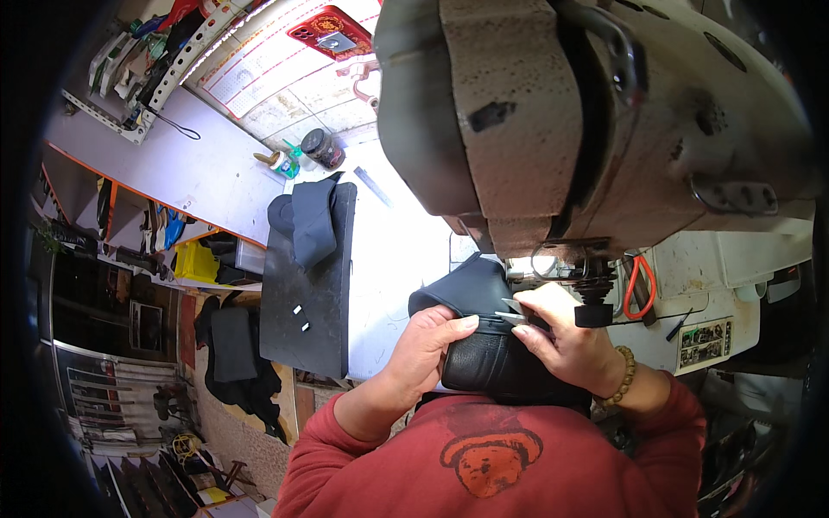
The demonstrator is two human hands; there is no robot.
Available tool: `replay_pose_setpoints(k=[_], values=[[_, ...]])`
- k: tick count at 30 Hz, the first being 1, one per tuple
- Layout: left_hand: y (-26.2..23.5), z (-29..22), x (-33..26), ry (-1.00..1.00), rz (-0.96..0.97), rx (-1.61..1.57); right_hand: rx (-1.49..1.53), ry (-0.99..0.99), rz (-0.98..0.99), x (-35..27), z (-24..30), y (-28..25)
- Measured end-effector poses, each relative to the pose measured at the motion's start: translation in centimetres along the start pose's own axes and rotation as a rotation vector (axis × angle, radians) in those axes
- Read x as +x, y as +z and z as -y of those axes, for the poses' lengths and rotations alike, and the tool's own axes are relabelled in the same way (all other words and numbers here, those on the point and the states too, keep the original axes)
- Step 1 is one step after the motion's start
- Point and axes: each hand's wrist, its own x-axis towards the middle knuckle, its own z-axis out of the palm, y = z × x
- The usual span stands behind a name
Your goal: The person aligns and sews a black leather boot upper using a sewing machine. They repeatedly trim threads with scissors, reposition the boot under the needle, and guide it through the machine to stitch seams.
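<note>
Left hand (427, 344), gripping black leather piece (471, 289) before sewing machine (518, 129); right hand (560, 331), closed around small metal snips (510, 316), points parted at the seam (490, 326). Step, apparently: thread trimming. Next move seemingly calls for taut seam, shallow cut. Left beyond: dark board (324, 337).

No legible lettering or numbers.

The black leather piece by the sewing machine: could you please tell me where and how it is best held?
I would pinch the black leather piece at its left edge, from the left, thumb on top, as the left hand does: that edge lies away from the sewing machine, while the right hand holds a pointed metal tool over the leather's middle.
</note>
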Motion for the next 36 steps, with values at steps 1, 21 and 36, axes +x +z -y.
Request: replay_pose_setpoints(k=[1,21,36], values=[[0.0,0.0,-0.1,0.029,0.005,0.061,0.013,0.029,-0.019,-0.1,-0.1,0.2],[-2.9,-1.1,-4.2,0.343,-0.136,0.845,0.949,0.369,-0.043,4.7,1.4,6.0],[-5.6,-1.6,-6.2,1.154,-0.244,1.821,0.455,0.515,-0.215,2.4,2.6,7.8]])
